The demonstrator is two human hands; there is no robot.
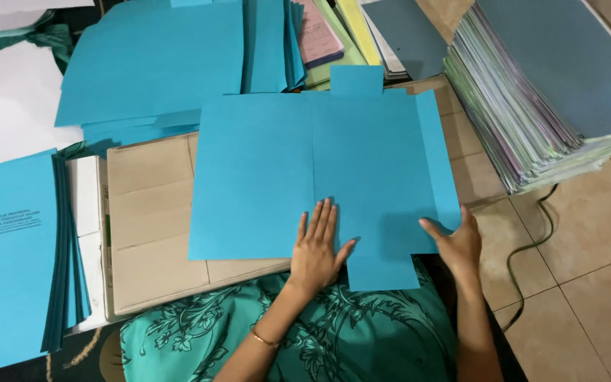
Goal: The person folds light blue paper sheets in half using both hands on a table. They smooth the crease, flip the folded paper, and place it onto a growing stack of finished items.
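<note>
On the flattened cardboard box (153,226), toward its right edge, we are pressing our left hand (316,247) flat, fingers spread, on an unfolded blue folder blank (319,170). Our right hand (457,244) is pinching its right flap. Printed blue folders (8,255) are lying stacked beyond the left edge.
</note>
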